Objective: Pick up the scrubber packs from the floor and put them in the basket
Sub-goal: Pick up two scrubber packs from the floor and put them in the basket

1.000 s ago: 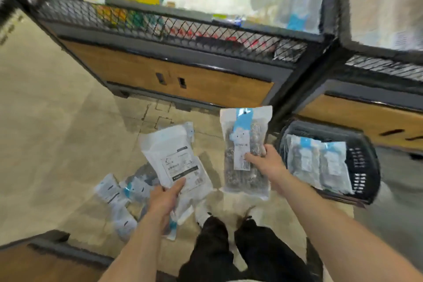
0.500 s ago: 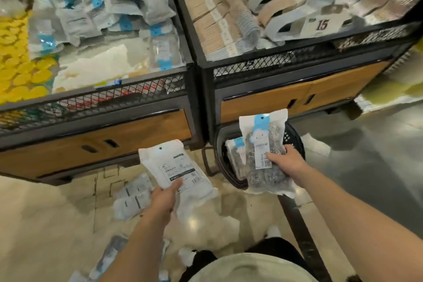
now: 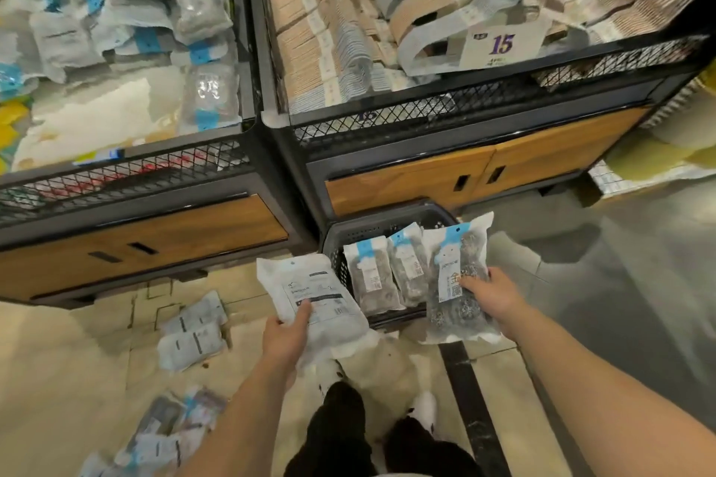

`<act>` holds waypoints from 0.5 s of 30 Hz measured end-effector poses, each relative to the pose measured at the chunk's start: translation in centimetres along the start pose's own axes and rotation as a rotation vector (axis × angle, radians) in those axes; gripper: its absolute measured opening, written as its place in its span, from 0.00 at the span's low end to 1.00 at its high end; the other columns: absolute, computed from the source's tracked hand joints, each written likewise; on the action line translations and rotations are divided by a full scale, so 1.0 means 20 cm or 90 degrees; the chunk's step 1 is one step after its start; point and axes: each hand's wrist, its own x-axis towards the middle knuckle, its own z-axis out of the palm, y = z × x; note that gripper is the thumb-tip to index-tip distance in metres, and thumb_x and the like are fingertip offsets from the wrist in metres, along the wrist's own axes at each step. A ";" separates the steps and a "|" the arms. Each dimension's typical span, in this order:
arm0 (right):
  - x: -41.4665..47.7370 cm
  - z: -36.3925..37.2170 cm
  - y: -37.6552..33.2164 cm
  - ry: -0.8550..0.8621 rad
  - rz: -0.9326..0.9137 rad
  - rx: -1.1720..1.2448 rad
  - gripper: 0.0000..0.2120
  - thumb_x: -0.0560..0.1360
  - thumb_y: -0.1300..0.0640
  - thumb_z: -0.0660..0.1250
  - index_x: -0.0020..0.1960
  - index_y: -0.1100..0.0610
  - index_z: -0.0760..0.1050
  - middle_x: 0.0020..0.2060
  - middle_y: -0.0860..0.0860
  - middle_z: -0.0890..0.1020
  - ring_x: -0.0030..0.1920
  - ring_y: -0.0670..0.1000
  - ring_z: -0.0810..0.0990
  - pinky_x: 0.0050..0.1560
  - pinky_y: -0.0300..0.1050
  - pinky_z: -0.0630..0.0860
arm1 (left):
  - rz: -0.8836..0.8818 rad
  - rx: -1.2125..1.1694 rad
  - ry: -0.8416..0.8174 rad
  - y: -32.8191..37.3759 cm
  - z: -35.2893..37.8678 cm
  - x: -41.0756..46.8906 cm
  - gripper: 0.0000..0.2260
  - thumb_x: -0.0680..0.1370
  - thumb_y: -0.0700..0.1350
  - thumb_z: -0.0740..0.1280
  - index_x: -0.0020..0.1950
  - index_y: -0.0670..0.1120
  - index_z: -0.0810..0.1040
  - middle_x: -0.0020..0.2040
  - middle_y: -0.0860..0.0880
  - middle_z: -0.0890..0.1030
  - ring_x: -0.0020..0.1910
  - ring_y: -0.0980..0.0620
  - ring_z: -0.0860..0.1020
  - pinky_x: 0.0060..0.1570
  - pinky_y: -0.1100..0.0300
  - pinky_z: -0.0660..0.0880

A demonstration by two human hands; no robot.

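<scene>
My right hand (image 3: pixel 494 298) grips a clear scrubber pack with a blue header (image 3: pixel 457 283), held over the right front rim of the black basket (image 3: pixel 360 230). Two similar packs (image 3: pixel 372 279) lie inside the basket. My left hand (image 3: pixel 286 337) holds a white pack with a printed label (image 3: pixel 310 290) just left of the basket. On the floor to the left lie two white packs (image 3: pixel 193 333), and several more packs (image 3: pixel 166 434) are piled near the bottom left.
The basket stands on the floor against black display stands with wooden doors (image 3: pixel 484 170). Their mesh-fronted bins hold packaged goods (image 3: pixel 128 31) and a price sign reading 15 (image 3: pixel 501 44). My dark-trousered legs and shoes (image 3: pixel 348 426) are below. A black strip (image 3: pixel 465 391) crosses the floor.
The view swung right and drew closer to the basket. My right hand carried its pack down over the basket's right side; my left hand brought the white pack beside the basket.
</scene>
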 end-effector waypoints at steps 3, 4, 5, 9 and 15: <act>0.12 -0.01 0.02 0.012 0.025 -0.009 0.15 0.76 0.60 0.71 0.59 0.60 0.71 0.52 0.57 0.82 0.49 0.57 0.82 0.49 0.54 0.80 | 0.002 -0.002 -0.049 0.05 0.10 0.08 0.27 0.68 0.53 0.78 0.61 0.43 0.74 0.54 0.45 0.83 0.50 0.45 0.83 0.48 0.49 0.82; 0.16 -0.01 0.03 0.014 0.030 -0.013 0.16 0.75 0.60 0.71 0.60 0.60 0.71 0.52 0.57 0.82 0.48 0.56 0.82 0.46 0.52 0.80 | 0.004 0.002 -0.066 0.07 0.14 0.12 0.31 0.64 0.54 0.81 0.61 0.43 0.75 0.53 0.45 0.84 0.49 0.45 0.84 0.46 0.49 0.82; 0.19 -0.01 0.03 0.016 0.036 -0.025 0.16 0.75 0.59 0.71 0.61 0.60 0.72 0.52 0.57 0.82 0.48 0.55 0.82 0.44 0.50 0.80 | -0.003 0.010 -0.082 0.09 0.17 0.17 0.35 0.60 0.55 0.83 0.61 0.43 0.74 0.53 0.45 0.84 0.49 0.45 0.84 0.47 0.48 0.83; 0.35 0.00 0.06 0.045 0.071 -0.056 0.16 0.74 0.55 0.72 0.60 0.52 0.71 0.52 0.54 0.82 0.51 0.57 0.82 0.54 0.58 0.80 | -0.031 0.031 -0.113 0.10 0.35 0.39 0.29 0.63 0.45 0.83 0.60 0.42 0.75 0.54 0.44 0.84 0.50 0.44 0.84 0.50 0.44 0.82; 0.76 0.10 0.12 0.048 0.111 -0.110 0.22 0.74 0.53 0.72 0.66 0.52 0.72 0.54 0.53 0.81 0.52 0.57 0.82 0.58 0.59 0.79 | -0.093 0.062 -0.067 -0.01 0.60 0.75 0.39 0.56 0.51 0.85 0.60 0.41 0.72 0.55 0.47 0.82 0.51 0.47 0.82 0.49 0.52 0.81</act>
